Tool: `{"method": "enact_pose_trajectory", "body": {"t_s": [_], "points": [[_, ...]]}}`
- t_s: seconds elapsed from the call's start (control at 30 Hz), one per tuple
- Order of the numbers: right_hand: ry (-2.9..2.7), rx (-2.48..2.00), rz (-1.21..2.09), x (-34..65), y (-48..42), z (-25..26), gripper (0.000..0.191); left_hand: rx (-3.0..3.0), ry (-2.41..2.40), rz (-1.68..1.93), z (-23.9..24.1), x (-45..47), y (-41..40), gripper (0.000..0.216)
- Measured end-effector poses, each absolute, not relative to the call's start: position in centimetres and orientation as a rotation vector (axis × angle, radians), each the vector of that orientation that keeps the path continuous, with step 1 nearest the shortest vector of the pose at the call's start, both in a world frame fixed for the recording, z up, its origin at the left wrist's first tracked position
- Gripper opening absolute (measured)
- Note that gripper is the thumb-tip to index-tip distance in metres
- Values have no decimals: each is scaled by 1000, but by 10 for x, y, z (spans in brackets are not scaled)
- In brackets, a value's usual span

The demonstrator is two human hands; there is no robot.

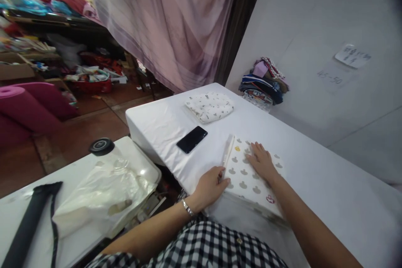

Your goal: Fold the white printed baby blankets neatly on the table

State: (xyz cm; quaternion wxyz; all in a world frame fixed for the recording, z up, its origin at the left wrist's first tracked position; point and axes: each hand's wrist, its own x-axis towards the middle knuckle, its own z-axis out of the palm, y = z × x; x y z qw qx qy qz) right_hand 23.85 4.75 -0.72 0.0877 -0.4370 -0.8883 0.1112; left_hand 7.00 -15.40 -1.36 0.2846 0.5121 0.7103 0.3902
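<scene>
1. A folded white fabric piece printed with grey mushroom-like shapes, plus a few yellow and red ones, lies flat on a long, smooth white surface, near the edge by the person's body.
2. The right hand rests palm down on top of this fabric, fingers extended together and not curled around anything.
3. The left hand, with a silver-coloured bracelet at its wrist, touches the fabric's left edge, thumb toward the top; whether it pinches the edge I cannot tell.
4. A black rectangular smartphone lies on the same surface, beyond the left hand and apart from the fabric.
5. Farther back lies a second folded white fabric piece with small dark prints.
6. At the far right edge of the surface, against the wall, sits a heap of multicoloured folded clothes.
7. To the left, a separate white surface carries a crumpled translucent plastic bag and a round black object.
</scene>
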Motion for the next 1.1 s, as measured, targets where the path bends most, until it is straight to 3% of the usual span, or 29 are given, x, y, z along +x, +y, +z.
{"method": "enact_pose_trajectory", "body": {"t_s": [0.17, 0.43, 0.67, 0.93, 1.1], "points": [[-2607, -1129, 469, 214, 20, 5, 62, 1267, 1823, 1115, -15, 73, -153, 44], [-2602, -1120, 444, 194, 0, -16, 63, 1087, 1618, 1221, -16, 78, -149, 45], [-2505, -1103, 438, 192, 7, 13, 39, 1203, 1632, 1084, -14, 69, -149, 41], [-2702, -1391, 414, 168, 7, 31, 41, 1235, 1739, 1043, -2, 61, -139, 27], [-2754, -1377, 435, 164, 10, 24, 25, 1278, 1779, 964, -2, 63, -133, 19]]}}
